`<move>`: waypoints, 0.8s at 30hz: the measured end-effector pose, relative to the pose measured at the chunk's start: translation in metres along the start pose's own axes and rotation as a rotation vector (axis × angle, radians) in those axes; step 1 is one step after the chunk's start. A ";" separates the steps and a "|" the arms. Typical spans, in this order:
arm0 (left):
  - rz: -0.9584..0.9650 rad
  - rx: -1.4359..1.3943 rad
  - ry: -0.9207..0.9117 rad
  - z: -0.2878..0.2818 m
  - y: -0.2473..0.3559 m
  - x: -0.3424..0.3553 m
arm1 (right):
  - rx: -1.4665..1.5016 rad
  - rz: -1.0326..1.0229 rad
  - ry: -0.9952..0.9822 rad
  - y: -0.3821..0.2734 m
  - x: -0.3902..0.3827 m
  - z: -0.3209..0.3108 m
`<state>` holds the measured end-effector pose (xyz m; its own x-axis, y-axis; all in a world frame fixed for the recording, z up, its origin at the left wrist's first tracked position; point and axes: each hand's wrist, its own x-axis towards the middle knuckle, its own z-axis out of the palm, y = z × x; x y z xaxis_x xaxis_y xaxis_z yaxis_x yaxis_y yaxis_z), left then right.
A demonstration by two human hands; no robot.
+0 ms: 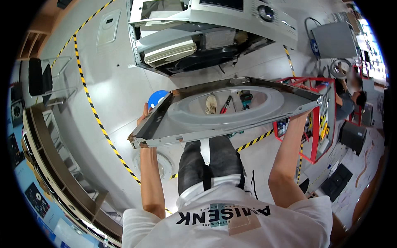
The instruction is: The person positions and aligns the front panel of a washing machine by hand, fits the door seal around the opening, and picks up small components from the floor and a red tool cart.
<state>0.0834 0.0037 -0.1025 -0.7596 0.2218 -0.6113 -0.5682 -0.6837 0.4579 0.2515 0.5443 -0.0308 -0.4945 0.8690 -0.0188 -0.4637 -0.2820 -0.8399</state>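
Between my two hands is the grey front panel (pixel 194 125) of a washing machine, a metal sheet with folded edges and a large round opening. My left hand (pixel 144 112) is closed around its left edge, the fingers showing beyond the rim. At the right end my right hand (pixel 301 117) grips the other edge, with most of its fingers hidden by the panel. Through the opening I see a shoe (pixel 211 104), red-handled pliers (pixel 226 105) and a teal power tool (pixel 246 100) on the floor. The panel is held above the floor, in front of my legs.
Ahead stands the opened washing machine (pixel 165 41), its front exposed. A red-framed tool cart (pixel 316 134) is close on my right. A blue round object (pixel 157 98) lies behind the panel's left corner. Black-and-yellow tape (pixel 84 89) marks the floor. Another person (pixel 346 103) is at far right.
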 end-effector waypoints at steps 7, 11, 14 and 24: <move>-0.048 -0.130 0.018 -0.014 -0.026 0.067 | -0.015 0.208 0.146 0.081 0.066 -0.012; 0.019 0.014 0.179 0.011 -0.026 0.093 | -0.023 0.280 0.126 0.122 0.118 -0.056; 0.011 -0.039 0.159 0.010 -0.025 0.112 | -0.097 0.256 0.099 0.145 0.131 -0.056; 0.116 0.082 0.247 -0.006 -0.022 0.160 | -0.148 0.362 0.179 0.183 0.148 0.010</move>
<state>-0.0237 0.0506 -0.2144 -0.7264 -0.0378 -0.6862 -0.5133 -0.6340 0.5783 0.0857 0.6175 -0.1819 -0.4648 0.7849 -0.4096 -0.1666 -0.5319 -0.8302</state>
